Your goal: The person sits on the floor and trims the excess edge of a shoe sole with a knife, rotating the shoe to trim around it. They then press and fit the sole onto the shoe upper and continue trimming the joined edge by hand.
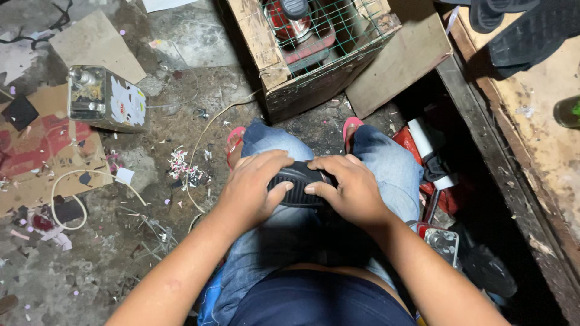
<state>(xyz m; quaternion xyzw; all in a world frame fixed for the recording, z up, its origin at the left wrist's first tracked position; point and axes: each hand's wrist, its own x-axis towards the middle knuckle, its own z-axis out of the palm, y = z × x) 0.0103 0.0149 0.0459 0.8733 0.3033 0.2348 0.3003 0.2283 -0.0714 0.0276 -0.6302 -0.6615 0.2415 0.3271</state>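
Observation:
A black ribbed rubber sole or shoe piece [300,181] rests on my knees, which are in blue jeans. My left hand [252,184] grips its left end, thumb pressed on the ribbed top. My right hand [350,187] grips its right end, thumb on top and fingers curled over the far edge. Both hands press the piece against my lap. Most of the piece is hidden under my fingers. My feet wear pink flip-flops [235,143] on the dirty floor.
A wooden crate with green wire mesh [314,54] stands just ahead of my knees. A metal tin can [106,96] lies at the left, near cardboard, a white cord [72,193] and scraps. A wooden platform [531,139] with black shoes [519,27] runs along the right.

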